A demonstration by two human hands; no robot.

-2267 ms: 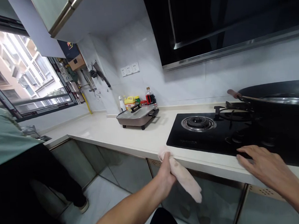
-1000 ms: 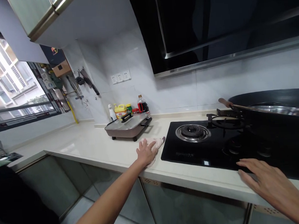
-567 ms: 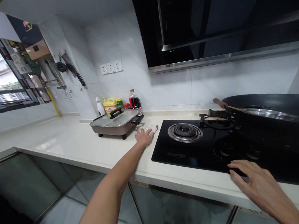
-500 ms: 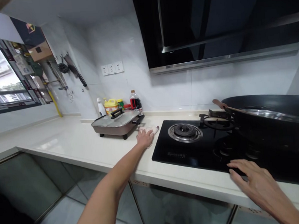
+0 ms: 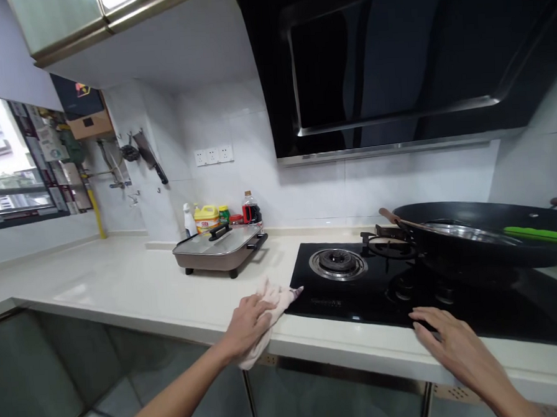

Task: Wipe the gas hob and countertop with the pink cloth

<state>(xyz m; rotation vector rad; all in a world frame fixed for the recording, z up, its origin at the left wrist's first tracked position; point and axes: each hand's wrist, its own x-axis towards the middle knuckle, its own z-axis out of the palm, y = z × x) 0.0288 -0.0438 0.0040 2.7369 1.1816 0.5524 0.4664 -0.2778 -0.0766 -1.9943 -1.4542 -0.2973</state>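
A pale pink cloth (image 5: 274, 297) lies on the white countertop (image 5: 138, 306), one corner over the black gas cooktop (image 5: 329, 293) and another hanging past the front edge. On top of it presses my left hand (image 5: 248, 322), fingers curled over the fabric. My right hand (image 5: 453, 339) is at the cooktop's front edge, fingers stretched out, holding nothing. Behind my left hand stands an electric pan (image 5: 215, 256) with a glass lid and black handles. The left burner (image 5: 338, 264) is bare, with no pot support on it.
A large wok (image 5: 467, 248) with a metal piece and a green-handled utensil (image 5: 541, 234) sits at the right. Against the wall stand a yellow jug (image 5: 207, 217), a dark bottle (image 5: 250, 210) and a white spray bottle (image 5: 189, 220). A range hood (image 5: 393, 72) overhangs the cooktop.
My left hand has drawn the cloth toward me, from beside the cooktop's left side to the counter's front edge. My right hand stays by the cooktop's front edge. The view has tilted up.
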